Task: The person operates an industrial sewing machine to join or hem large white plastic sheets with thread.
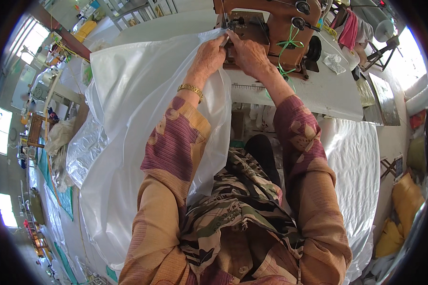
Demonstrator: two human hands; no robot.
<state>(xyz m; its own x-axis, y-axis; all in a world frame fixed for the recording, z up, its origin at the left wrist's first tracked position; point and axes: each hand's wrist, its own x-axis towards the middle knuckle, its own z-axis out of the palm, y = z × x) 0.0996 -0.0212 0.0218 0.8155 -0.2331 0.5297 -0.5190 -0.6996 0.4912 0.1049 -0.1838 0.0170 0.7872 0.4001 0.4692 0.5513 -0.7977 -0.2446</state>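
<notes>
Evidently white sheet (138,90) in pinched grip of left hand (209,57) and right hand (250,56), camouflage apron (240,211) lettered

Crumpled clear plastic (334,63) lies near the right edge of a pale table (323,95), with pink cloth (349,29) draped beyond that edge and yellow sacks (406,202) farther right.

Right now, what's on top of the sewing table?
I see a brown sewing machine, crumpled clear plastic toward the right, and part of the white sheet you're holding. Whatever the sheet covers there can't be seen.
</notes>
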